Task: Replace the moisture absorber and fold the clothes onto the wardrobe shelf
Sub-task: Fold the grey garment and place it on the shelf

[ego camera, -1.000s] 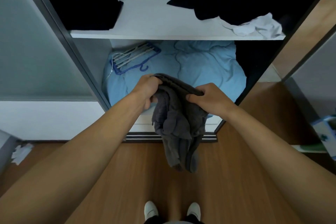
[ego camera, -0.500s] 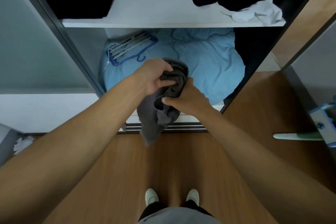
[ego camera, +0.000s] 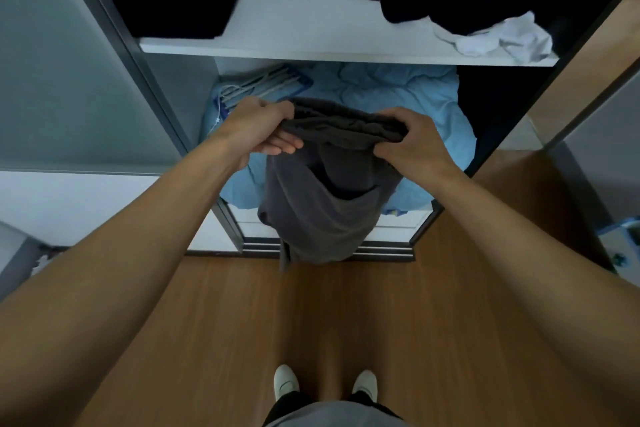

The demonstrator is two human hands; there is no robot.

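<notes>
Both hands, left hand point(ego camera: 258, 130) and right hand point(ego camera: 412, 139), grip the bunched top edge of a dark grey cloth garment point(ego camera: 322, 204), stretched apart before the white wardrobe shelf point(ego camera: 311, 28).

A single wide-angle view looks from the person's head, forward and steeply down, near the open wardrobe. The pair of white shoes point(ego camera: 286, 380) on the brown wooden floor point(ego camera: 346, 315) lies at the bottom edge; the white wardrobe shelf point(ego camera: 304, 21) crosses the top. The left hand point(ego camera: 256, 128) and right hand point(ego camera: 412, 139), holding a dark grey cloth garment point(ego camera: 322, 204), fall at the centre. Straight edges bow toward the frame's sides.
</notes>
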